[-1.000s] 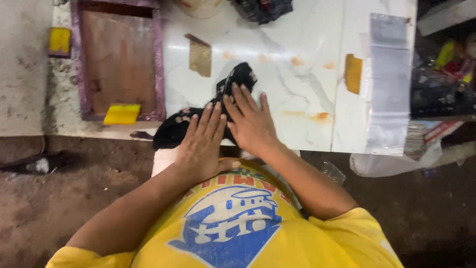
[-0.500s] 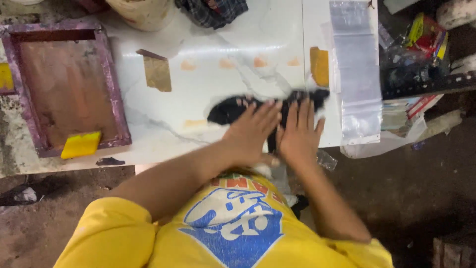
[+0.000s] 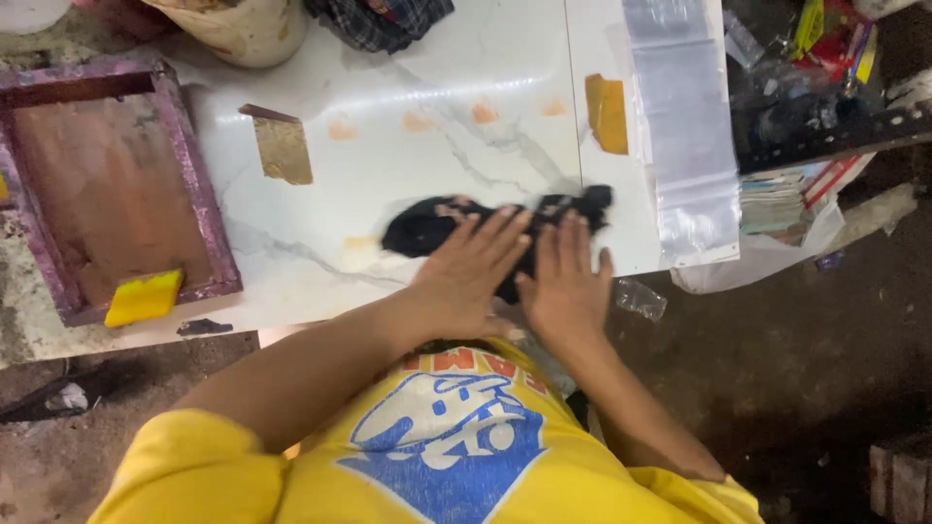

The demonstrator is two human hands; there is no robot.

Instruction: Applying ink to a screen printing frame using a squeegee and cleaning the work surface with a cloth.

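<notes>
Both hands are flat on a black piece of cloth (image 3: 427, 225) that's lying on the white marbled counter (image 3: 388, 165), close to the near edge and a bit right of centre. The left hand (image 3: 464, 281) comes in at an angle from the lower left, forearm stretched out long, palm down, fingers (image 3: 490, 241) straight and slightly fanned, pressing on the middle of the fabric. The right hand (image 3: 566, 287) sits just beside it, the two nearly touching at the thumbs, palm down too, fingers pointing away from the body and held fairly close together over the right part of the cloth. Neither hand is gripping anything, just laid open on top. The cloth's left end bulges out past the left hand and the right end pokes out toward a clear plastic zip bag (image 3: 684, 136) lying flat along the counter's right side.

Other stuff around: a wooden printing frame with purple-stained edges (image 3: 189, 184) on the left with a yellow squeegee (image 3: 143, 297) resting in its near corner, strips of brown tape (image 3: 283, 147) and an orange one (image 3: 608, 113) stuck on the counter, a dirty bucket (image 3: 243, 34) and some checked fabric (image 3: 383, 21) at the far edge. The person wears a yellow shirt with a blue print (image 3: 437, 446).
</notes>
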